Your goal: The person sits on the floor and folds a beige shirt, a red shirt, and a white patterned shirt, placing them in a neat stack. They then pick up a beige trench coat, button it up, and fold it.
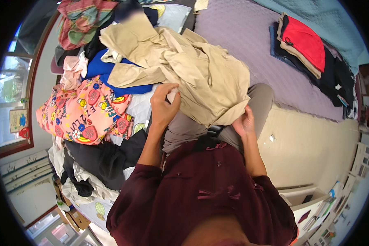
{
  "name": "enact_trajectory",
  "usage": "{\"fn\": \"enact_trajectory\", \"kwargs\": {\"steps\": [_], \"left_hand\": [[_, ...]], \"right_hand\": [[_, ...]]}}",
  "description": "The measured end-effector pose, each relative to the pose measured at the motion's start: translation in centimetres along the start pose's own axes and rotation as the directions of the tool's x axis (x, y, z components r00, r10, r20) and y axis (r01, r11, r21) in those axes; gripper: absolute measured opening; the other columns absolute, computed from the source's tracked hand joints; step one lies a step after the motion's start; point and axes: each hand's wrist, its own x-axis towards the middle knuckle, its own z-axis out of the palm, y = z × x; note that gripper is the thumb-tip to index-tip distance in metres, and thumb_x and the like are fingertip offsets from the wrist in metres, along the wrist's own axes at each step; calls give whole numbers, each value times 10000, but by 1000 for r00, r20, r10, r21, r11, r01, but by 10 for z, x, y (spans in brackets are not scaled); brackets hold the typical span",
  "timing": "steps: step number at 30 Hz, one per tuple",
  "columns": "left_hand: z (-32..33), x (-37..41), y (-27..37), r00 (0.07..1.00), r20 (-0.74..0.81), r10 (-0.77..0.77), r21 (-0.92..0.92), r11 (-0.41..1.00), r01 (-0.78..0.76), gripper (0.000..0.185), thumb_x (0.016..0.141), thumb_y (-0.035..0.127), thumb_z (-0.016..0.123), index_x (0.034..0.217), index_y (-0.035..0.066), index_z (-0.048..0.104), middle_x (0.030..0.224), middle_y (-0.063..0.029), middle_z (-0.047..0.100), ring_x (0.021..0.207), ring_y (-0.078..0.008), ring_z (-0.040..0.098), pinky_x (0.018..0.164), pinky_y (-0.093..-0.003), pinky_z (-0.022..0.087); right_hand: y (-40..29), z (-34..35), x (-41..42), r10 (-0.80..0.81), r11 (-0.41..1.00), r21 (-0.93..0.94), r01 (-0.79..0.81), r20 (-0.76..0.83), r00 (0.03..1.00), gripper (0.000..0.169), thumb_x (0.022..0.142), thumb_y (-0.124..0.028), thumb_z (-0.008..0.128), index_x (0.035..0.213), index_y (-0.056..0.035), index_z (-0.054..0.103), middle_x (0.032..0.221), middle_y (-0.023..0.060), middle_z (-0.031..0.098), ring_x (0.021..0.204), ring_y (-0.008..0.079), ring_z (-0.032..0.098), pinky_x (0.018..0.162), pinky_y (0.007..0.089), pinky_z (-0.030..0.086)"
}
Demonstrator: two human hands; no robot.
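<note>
A crumpled beige cotton garment [203, 73] spreads over my lap and across the bed's edge. My left hand [165, 103] is at its near left edge, thumb and fingers bent around a small pale bit of cloth. At the lower right corner, my right hand [245, 121] grips the hem, with the fingers partly under the cloth. Beneath the garment's left side lies a blue knit garment [130, 89]. A pink printed garment [86, 110] is to the left of my left hand.
Folded clothes with a red one [306, 43] on top lie on the purple bedspread [233, 37]. Dark clothes [107, 160] and white cloth [95, 187] are heaped at left. A plaid cloth [83, 23] lies at upper left. An open drawer [304, 195] is at lower right.
</note>
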Motion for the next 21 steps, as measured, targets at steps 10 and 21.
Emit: {"fn": "enact_trajectory", "kwargs": {"steps": [10, 21], "left_hand": [[33, -60, 31, 868, 420, 265, 217, 899, -380, 708, 660, 105, 720, 1336, 59, 518, 1202, -103, 542, 1159, -290, 516, 1088, -525, 267], [-4, 45, 7, 968, -24, 252, -36, 967, -252, 416, 724, -89, 486, 1114, -35, 621, 985, -222, 671, 933, -360, 661, 846, -396, 505]], "right_hand": [[-22, 44, 16, -42, 997, -50, 51, 167, 985, 423, 973, -161, 441, 1356, 18, 435, 1274, 126, 585, 1106, 238, 622, 945, 378, 519], [-62, 86, 60, -585, 17, -932, 363, 285, 759, 381, 877, 18, 593, 1247, -65, 615, 1103, 91, 651, 911, 179, 622, 759, 293, 527]]}}
